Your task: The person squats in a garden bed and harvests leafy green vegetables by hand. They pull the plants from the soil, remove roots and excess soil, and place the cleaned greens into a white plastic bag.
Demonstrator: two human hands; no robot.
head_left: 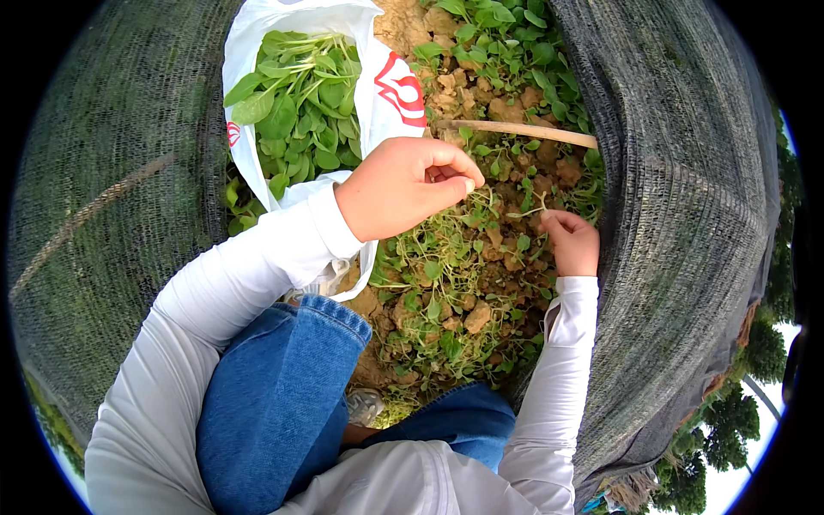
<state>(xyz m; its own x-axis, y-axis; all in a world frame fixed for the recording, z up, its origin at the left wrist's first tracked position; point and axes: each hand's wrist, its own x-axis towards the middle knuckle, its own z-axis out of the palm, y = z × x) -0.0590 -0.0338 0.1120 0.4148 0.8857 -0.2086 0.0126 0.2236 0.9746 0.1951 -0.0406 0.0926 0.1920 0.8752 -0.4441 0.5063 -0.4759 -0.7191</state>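
Observation:
My left hand is over the middle of the soil bed, thumb and forefinger pinched together. Whatever sits between those fingertips is too small to make out. Lower down on the right, my right hand pinches the thin pale stem of a small green seedling. Beneath both hands, the bed is covered with small seedlings, limp greens and brown clods. Left of my left hand stands a white plastic bag with red printing, its mouth wide. Leafy greens fill it, stems toward the top.
Dark shade netting rises on the left, and more netting on the right. A curved bamboo strip crosses the bed beyond my hands. Denser leafy plants grow at the far end. My jeans-clad knees are close below.

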